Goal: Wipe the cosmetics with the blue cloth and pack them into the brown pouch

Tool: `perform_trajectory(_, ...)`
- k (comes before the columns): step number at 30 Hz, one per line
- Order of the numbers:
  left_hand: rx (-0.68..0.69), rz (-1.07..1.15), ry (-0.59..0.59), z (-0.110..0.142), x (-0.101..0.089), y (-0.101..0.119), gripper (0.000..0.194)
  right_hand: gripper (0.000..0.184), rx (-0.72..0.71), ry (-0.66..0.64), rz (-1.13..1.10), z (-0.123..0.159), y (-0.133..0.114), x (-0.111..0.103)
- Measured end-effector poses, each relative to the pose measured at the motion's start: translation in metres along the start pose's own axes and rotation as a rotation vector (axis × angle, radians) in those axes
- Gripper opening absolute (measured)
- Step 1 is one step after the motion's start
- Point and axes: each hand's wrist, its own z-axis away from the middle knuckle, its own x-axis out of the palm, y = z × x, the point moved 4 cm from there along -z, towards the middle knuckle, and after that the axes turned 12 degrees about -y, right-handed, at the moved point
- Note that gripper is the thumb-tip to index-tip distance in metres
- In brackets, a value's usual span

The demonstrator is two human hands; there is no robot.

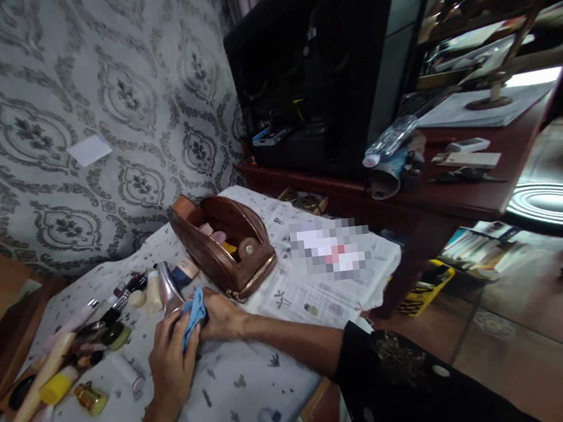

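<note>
Silvery, the tube [169,288] seemed light, slippery, best held mid-body; left hand [171,365] had fingers bent closed around blue cloth [193,316]; right hand [222,319], I could not tell.

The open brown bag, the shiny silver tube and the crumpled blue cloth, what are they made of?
The open brown rounded bag looks like leather or imitation leather, smooth with a soft sheen. The shiny silver tapered tube seems glossy, perhaps metal-coated plastic or foil: bright streaks run along it. The crumpled blue cloth looks like soft, matt fabric, bending into folds; its fibre is unclear.
</note>
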Motion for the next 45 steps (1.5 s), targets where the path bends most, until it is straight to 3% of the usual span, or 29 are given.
perform_trajectory(6, -0.102, 0.002, -0.083, -0.002, 0.007, -0.005, 0.037, 0.039, -0.029, -0.016, 0.000, 0.003, -0.005, -0.001)
perform_trajectory(11, -0.185, 0.083, -0.149, -0.003, 0.010, -0.012, 0.043, 0.046, 0.024, -0.018, 0.063, 0.003, -0.007, -0.003)
perform_trajectory(20, -0.311, 0.286, -0.218, -0.008, 0.007, -0.018, 0.056, 0.049, -0.042, -0.038, 0.021, 0.004, -0.008, -0.005)
perform_trajectory(29, -0.428, 0.413, -0.280, -0.010, 0.003, -0.018, 0.063, 0.074, -0.056, 0.026, -0.053, 0.006, -0.005, -0.003)
perform_trajectory(33, -0.451, 0.480, -0.268, -0.007, 0.007, -0.025, 0.068, 0.073, -0.072, 0.022, -0.053, 0.007, -0.008, -0.004)
perform_trajectory(36, -0.450, 0.512, -0.209, -0.004, 0.008, -0.032, 0.066, 0.083, -0.091, -0.003, -0.096, 0.009, -0.009, -0.004)
perform_trajectory(45, -0.503, 0.591, -0.112, -0.004, 0.002, -0.036, 0.065, 0.099, 0.001, -0.052, -0.133, 0.011, -0.007, -0.004)
